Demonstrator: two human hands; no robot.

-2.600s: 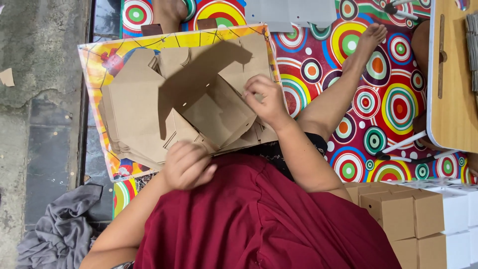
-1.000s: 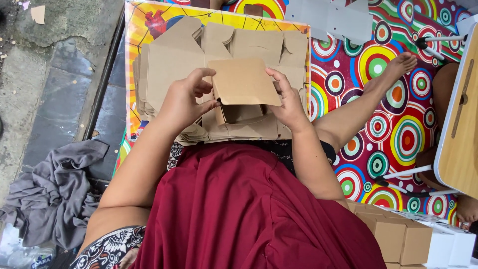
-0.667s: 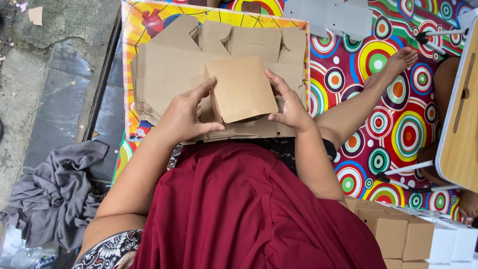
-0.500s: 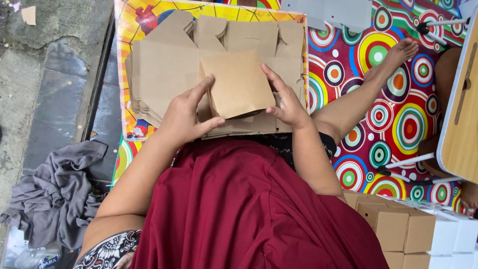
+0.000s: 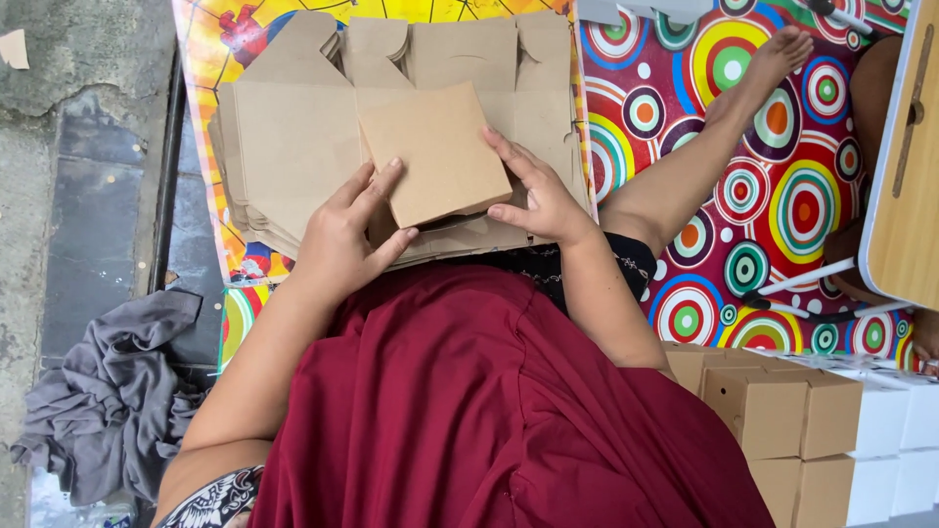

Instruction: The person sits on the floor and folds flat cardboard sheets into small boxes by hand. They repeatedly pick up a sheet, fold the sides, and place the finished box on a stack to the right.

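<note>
A folded brown cardboard box (image 5: 433,152) sits between both my hands, above a stack of flat brown box blanks (image 5: 293,147). My left hand (image 5: 347,235) presses its left side with fingers spread along the edge. My right hand (image 5: 536,191) grips its right side, fingers curled around the corner. The blanks lie on a colourful board (image 5: 210,39) resting over my lap, which is covered by a dark red garment (image 5: 469,411).
Finished brown and white boxes (image 5: 802,420) are stacked at the lower right. A patterned circle mat (image 5: 743,186) covers the floor, with my bare leg stretched over it. A wooden low table (image 5: 905,166) stands at the right. Grey cloth (image 5: 108,401) lies on the left.
The flat blank was folded up from open flaps into a closed square box. Both hands came together around it and now hold it on the stack.
</note>
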